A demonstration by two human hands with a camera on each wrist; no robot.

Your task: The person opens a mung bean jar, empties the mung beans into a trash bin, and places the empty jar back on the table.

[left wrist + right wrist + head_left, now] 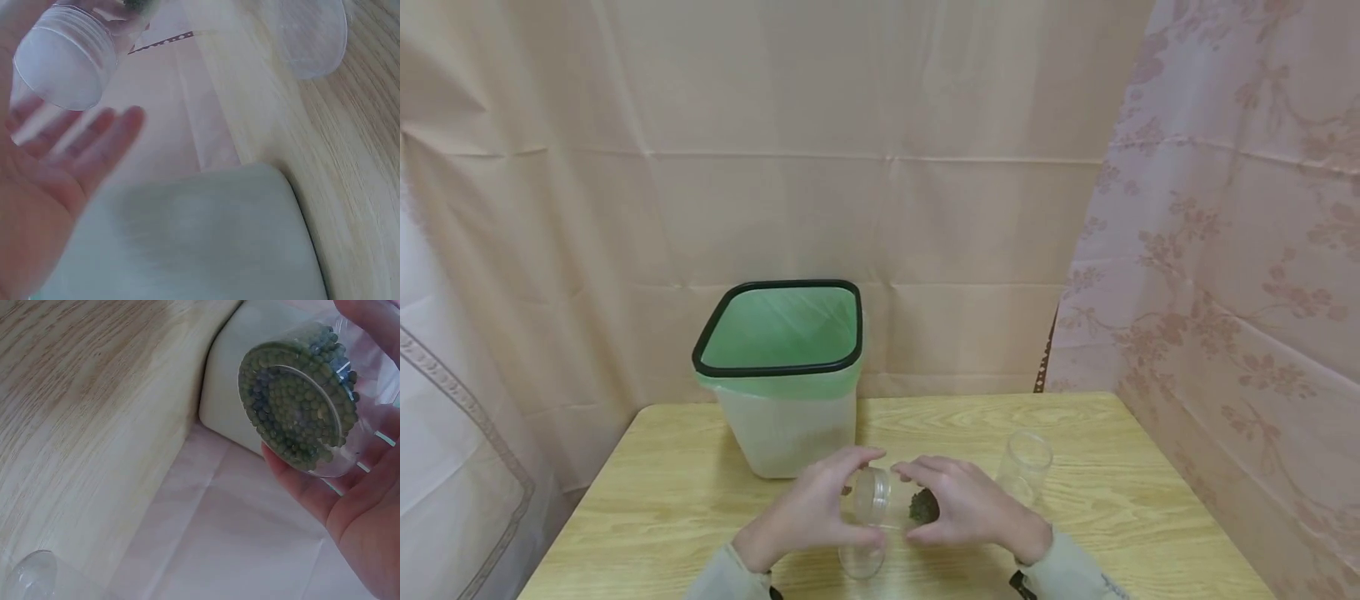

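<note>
My right hand (966, 500) grips a clear jar of green beans (294, 406), tipped on its side above the table. The jar's ridged clear lid end (65, 56) points toward my left hand (820, 504). Around that end, the left fingers (106, 140) are spread and stand apart from it; whether the thumb touches it I cannot tell. Below the left hand, another clear container (861, 560) stands on the table, partly hidden. A third clear container (1026, 462) is just beyond the right hand.
A whitish bin (790, 433) with a green liner (782, 329) and black rim stands at the back left of the wooden table (1112, 500). Behind hangs a beige curtain (880, 208); a floral curtain (1240, 250) is on the right.
</note>
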